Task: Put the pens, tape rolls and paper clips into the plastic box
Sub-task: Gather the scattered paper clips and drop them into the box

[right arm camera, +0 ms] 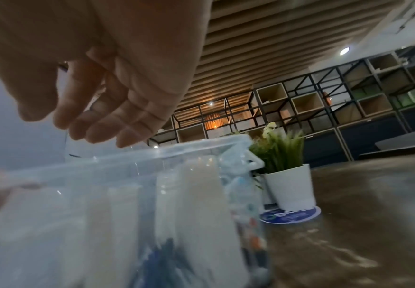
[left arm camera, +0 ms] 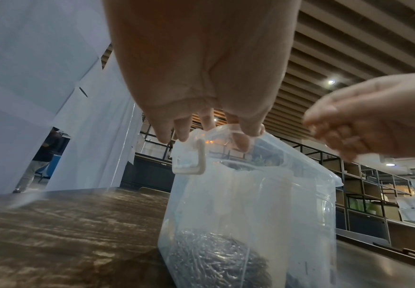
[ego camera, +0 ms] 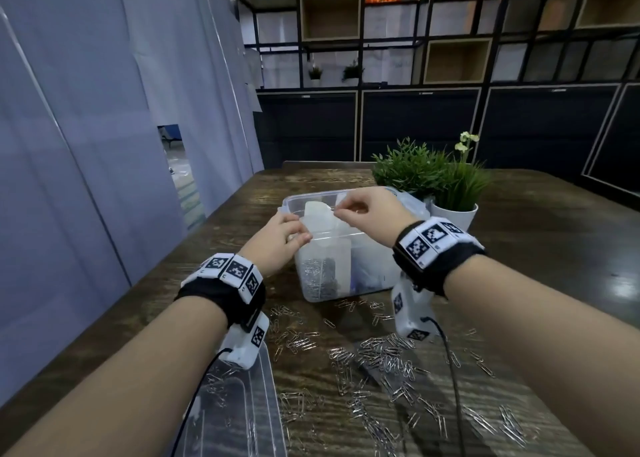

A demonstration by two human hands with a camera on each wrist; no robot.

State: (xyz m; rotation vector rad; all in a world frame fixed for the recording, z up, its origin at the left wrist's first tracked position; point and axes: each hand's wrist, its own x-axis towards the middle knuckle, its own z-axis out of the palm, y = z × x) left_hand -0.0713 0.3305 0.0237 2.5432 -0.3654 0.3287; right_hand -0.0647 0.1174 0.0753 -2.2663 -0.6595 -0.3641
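At frame centre, the plastic box (ego camera: 346,283) rim is gripped by the left hand (ego camera: 277,238); above its opening, the right hand (ego camera: 367,210) is held with fingertips pinched together, whether on anything cannot be told.

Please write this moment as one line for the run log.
left hand: holds plastic box rim | right hand: over box, grip unclear | paper clips: many on table, some in box

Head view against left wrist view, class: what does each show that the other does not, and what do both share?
Only the head view shows loose paper clips scattered on the table, the box lid and potted plants. Only the left wrist view shows the box's white latch and a distant person. Both show the left hand on the plastic box rim, clips inside.
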